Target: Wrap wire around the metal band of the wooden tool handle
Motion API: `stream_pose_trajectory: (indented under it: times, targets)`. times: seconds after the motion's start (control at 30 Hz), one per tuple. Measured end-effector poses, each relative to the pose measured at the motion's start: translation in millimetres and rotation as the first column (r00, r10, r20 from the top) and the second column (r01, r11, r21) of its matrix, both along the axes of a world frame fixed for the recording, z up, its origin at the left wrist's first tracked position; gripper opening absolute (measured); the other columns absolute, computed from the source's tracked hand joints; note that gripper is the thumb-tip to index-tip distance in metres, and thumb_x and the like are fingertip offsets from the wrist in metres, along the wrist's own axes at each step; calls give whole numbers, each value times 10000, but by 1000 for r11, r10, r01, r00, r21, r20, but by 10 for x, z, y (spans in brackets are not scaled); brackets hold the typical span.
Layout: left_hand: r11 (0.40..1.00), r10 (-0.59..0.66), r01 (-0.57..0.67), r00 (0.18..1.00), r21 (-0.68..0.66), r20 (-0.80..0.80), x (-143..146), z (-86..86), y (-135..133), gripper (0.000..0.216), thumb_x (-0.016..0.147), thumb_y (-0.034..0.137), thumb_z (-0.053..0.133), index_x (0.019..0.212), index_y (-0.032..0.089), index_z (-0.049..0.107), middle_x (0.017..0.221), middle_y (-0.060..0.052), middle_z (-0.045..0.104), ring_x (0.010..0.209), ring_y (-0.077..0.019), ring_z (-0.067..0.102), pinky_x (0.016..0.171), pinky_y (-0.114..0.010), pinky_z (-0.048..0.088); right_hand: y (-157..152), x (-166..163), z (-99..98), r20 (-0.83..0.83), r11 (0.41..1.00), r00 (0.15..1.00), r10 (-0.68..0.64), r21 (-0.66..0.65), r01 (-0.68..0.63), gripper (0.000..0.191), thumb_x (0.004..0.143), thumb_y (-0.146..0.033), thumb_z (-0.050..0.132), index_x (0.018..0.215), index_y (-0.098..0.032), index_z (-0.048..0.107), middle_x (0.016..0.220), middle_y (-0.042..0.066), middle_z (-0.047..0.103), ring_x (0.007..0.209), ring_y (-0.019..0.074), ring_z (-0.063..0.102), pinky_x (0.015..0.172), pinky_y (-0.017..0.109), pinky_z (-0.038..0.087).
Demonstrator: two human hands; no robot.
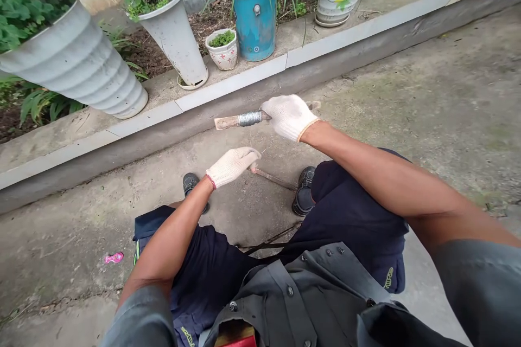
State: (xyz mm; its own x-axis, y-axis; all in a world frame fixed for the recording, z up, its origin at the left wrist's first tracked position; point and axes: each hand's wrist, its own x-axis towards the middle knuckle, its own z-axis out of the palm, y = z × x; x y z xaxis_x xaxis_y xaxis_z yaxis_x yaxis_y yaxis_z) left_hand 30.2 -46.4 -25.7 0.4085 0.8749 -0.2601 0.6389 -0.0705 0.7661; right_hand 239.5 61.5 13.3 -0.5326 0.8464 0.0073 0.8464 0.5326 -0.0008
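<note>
First: Why does the person's right hand [288, 116] sit at one end of that wooden stick [227, 122]?

Second: Probably to leave the silvery wire coil [249, 118] around its middle clear of the fingers. The grip is closed on the stick's end, holding it out over the concrete ground [407, 103], near the planter ledge [230, 84].

First: And the left hand [231, 167]?

Second: Its grip is narrow, thumb against fingers, with a thin strand [251, 139] poking out there. The pinch likely keeps that strand in check; whether it joins the coil cannot be traced.

First: Then what supports the thin rod [274, 178]?

Second: One end lies right by the left fingers and the other by the right shoe [303, 198]. One cannot tell whether the hand bears it or the ground does.

First: Why the white gloves [222, 171]?

Second: Presumably to guard the skin from wire ends.
</note>
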Motion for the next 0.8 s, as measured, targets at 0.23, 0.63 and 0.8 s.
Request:
stream_pose_trajectory:
  times: [0.23, 0.63, 0.8]
  targets:
    - [996, 88, -85, 977, 28, -195, -145, 137, 69, 373, 1031, 473, 486, 1080, 242, 774, 650, 31, 694, 699, -205, 665, 660, -291, 441, 168, 35, -193, 167, 991, 984, 62, 104, -80, 358, 985, -392, 608, 931, -102, 810, 907, 158, 747, 1128, 364, 645, 1074, 608, 336]
    - [972, 216, -210, 975, 104, -50, -159, -10, 126, 331, 1011, 420, 511, 819, 209, 680, 754, -34, 723, 734, -202, 693, 757, -299, 513, -75, 45, -31, -33, 884, 937, 349, -320, -340, 264, 899, -147, 570, 1050, -170, 785, 985, 109, 776, 829, 199, 662, 748, 298, 417]
    - [996, 89, -89, 996, -5, 13, 26, -8, 2, 390, 1062, 406, 422, 855, 217, 693, 802, -19, 769, 898, -197, 733, 900, -288, 525, -24, 21, 42, 21, 995, 998, 59, -82, -57, 289, 906, -112, 556, 1080, -131, 786, 1041, 179, 779, 920, 277, 721, 750, 340, 428]
